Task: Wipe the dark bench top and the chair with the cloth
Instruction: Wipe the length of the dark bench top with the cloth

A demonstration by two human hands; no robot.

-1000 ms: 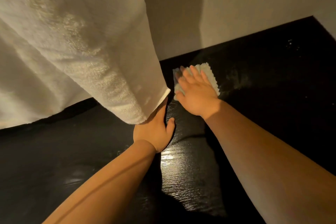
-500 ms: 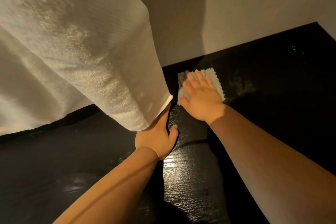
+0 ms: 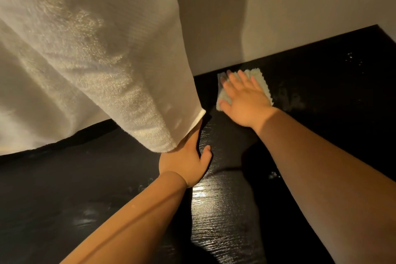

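The dark bench top (image 3: 325, 126) is glossy and fills the lower part of the head view. A small pale cloth (image 3: 261, 79) lies flat on it, close to the wall. My right hand (image 3: 246, 103) presses down on the cloth with its fingers spread. My left hand (image 3: 186, 161) rests on the bench nearer to me, thumb out. Its fingers are hidden under the lower corner of a hanging white towel (image 3: 96, 60). No chair is in view.
A plain light wall (image 3: 300, 6) borders the bench at the back and meets a side wall at the far right. The towel hangs over the left half of the bench. Pale smears and specks (image 3: 293, 98) show to the right of the cloth.
My right hand has slid the cloth a little farther away, up toward the wall. My left hand stays under the towel's corner.
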